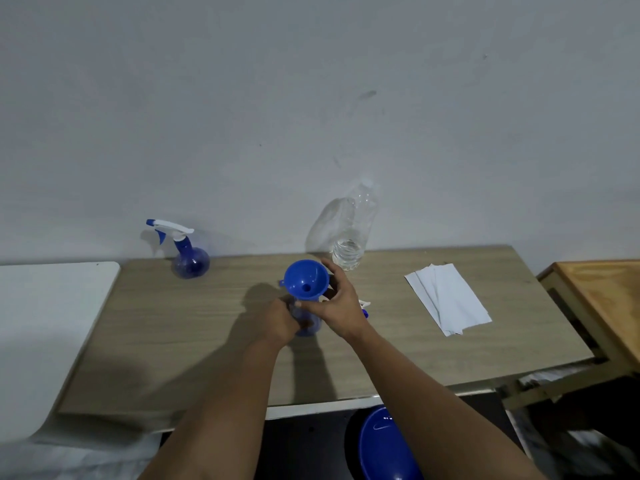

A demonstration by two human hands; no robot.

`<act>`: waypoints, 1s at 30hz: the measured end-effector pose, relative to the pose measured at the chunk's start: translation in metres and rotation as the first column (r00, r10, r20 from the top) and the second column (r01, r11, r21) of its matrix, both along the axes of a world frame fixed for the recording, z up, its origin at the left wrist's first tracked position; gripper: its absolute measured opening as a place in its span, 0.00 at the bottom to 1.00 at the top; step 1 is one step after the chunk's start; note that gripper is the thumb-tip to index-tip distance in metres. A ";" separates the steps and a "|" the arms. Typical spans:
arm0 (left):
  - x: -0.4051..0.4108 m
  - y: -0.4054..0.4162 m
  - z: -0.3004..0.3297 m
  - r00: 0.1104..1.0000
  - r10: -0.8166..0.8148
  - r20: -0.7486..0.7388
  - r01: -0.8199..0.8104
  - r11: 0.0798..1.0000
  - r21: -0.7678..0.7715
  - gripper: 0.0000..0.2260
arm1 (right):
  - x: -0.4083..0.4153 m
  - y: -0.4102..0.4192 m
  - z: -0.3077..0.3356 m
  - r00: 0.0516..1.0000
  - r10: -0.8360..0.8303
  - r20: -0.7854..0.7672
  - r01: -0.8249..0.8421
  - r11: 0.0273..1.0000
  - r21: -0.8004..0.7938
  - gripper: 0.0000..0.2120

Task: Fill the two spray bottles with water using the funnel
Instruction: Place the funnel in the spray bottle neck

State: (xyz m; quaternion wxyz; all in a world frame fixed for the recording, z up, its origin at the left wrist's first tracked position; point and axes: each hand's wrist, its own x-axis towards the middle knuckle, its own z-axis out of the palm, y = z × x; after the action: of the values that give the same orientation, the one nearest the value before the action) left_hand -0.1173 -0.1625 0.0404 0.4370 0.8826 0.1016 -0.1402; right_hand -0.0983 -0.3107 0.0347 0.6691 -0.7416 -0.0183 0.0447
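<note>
A blue funnel sits in the neck of a round blue spray bottle at the middle of the wooden table. My left hand grips that bottle's body from the left. My right hand holds the funnel at its stem and rim. The bottle's white and blue spray head lies behind my right hand, mostly hidden. A second blue spray bottle with its trigger head on stands at the back left. A clear plastic water bottle, capped and about a quarter full, stands at the back.
White paper sheets lie on the table's right part. A white surface adjoins the table on the left, and a brown wooden one on the right. A blue round object sits below the table's front edge. The wall rises right behind the table.
</note>
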 end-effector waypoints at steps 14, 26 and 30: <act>0.005 -0.001 -0.003 0.998 -0.009 -0.068 0.009 1.000 -0.002 0.09 | 0.000 -0.003 0.000 0.998 -0.003 0.058 0.004 1.000 -0.011 0.43; -0.018 0.040 0.004 1.000 0.019 0.008 -0.020 0.984 0.178 0.13 | -0.003 -0.034 0.037 0.993 -0.106 -0.049 0.106 0.994 0.001 0.35; 0.003 0.054 0.036 0.968 0.224 0.111 -0.239 0.959 0.154 0.22 | 0.007 -0.053 0.060 0.970 -0.241 0.025 0.243 0.967 -0.078 0.22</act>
State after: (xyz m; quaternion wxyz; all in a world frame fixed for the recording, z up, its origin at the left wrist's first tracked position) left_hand -0.1147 -0.1085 0.0760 0.3794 0.9036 0.1954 -0.0379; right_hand -0.0913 -0.3639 0.0949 0.6388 -0.7651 0.0689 -0.0424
